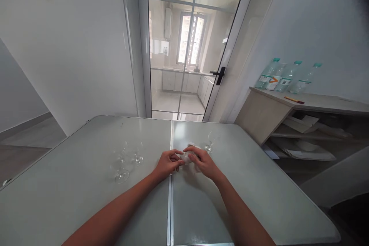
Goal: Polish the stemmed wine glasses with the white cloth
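Above the middle of the table (198, 207), just right of its seam, a small clear glass (186, 157) lies tilted between my two hands. My left hand (170, 162) pinches it from the left with curled fingers. From the right, my right hand (203, 160) wraps round it, with pale, thin, tissue-like material (197, 168) showing under the palm. Fingers cover much of the glass. Left of my hands stand several clear stemmed glasses, among them a front glass (122, 176) and a right-hand glass (138, 158). Another stemmed glass (209, 147) stands just beyond my right hand.
A metal seam (170, 215) runs down the table. Behind the table is a glass-paned door (178, 84) with a black handle (220, 76). At right, a shelf unit (265, 113) carries several plastic bottles (285, 78) and a yellow-red brush-like stick (294, 100).
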A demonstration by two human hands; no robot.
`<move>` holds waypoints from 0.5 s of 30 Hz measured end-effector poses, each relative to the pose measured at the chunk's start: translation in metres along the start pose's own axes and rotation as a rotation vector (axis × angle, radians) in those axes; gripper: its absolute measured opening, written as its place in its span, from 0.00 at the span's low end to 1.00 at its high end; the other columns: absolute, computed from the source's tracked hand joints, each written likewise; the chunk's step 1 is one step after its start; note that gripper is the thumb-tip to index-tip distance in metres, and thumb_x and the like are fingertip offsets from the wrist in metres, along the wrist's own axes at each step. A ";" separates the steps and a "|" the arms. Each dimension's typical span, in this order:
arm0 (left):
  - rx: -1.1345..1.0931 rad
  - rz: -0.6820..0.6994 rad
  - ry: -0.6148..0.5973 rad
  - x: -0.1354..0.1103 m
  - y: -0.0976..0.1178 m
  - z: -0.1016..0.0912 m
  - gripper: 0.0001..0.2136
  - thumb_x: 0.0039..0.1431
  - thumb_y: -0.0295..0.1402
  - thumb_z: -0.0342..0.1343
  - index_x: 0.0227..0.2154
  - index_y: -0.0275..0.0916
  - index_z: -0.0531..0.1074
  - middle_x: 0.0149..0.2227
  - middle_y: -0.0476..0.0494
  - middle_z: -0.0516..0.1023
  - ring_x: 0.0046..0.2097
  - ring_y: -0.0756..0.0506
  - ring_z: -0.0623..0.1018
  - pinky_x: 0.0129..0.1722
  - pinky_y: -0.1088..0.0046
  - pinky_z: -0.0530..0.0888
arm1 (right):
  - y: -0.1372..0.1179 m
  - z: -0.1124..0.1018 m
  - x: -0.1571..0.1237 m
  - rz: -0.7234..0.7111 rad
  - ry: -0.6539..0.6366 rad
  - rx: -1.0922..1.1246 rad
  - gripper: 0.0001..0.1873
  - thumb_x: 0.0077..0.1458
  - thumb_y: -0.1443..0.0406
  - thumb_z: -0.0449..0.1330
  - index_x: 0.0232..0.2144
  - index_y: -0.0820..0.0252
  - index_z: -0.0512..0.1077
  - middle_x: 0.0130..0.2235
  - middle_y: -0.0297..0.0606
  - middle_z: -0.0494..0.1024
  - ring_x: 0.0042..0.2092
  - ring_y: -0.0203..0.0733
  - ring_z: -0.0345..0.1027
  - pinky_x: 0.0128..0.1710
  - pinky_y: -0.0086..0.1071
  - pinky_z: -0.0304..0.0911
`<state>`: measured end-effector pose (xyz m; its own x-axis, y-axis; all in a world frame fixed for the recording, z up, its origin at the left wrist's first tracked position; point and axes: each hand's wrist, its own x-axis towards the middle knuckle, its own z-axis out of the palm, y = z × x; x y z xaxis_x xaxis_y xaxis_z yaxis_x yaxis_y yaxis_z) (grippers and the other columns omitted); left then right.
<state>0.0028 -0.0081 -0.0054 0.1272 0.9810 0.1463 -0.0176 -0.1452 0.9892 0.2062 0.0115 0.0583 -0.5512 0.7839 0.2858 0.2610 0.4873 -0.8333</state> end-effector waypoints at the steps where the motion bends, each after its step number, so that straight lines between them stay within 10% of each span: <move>1: -0.006 0.001 -0.019 0.000 -0.001 0.000 0.19 0.49 0.41 0.69 0.41 0.36 0.76 0.22 0.51 0.74 0.20 0.51 0.71 0.21 0.76 0.67 | 0.001 -0.001 0.000 -0.010 0.058 0.036 0.18 0.66 0.52 0.52 0.44 0.56 0.76 0.34 0.34 0.74 0.33 0.39 0.65 0.35 0.31 0.60; 6: -0.035 0.067 -0.111 -0.007 -0.002 0.000 0.19 0.52 0.40 0.68 0.42 0.35 0.73 0.26 0.49 0.76 0.21 0.54 0.69 0.23 0.75 0.68 | 0.004 -0.006 0.000 -0.024 0.258 0.113 0.18 0.66 0.53 0.52 0.44 0.57 0.75 0.40 0.37 0.76 0.37 0.41 0.69 0.40 0.33 0.63; 15: -0.044 0.038 -0.013 -0.002 -0.004 -0.001 0.20 0.52 0.41 0.68 0.43 0.32 0.76 0.22 0.51 0.73 0.20 0.52 0.69 0.21 0.76 0.66 | -0.007 0.005 -0.002 -0.025 -0.002 -0.126 0.16 0.65 0.55 0.55 0.49 0.53 0.75 0.30 0.32 0.74 0.28 0.37 0.63 0.32 0.31 0.59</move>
<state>0.0013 -0.0096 -0.0093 0.1382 0.9732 0.1837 -0.0663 -0.1759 0.9822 0.2017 0.0052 0.0610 -0.5605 0.7703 0.3042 0.3447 0.5510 -0.7600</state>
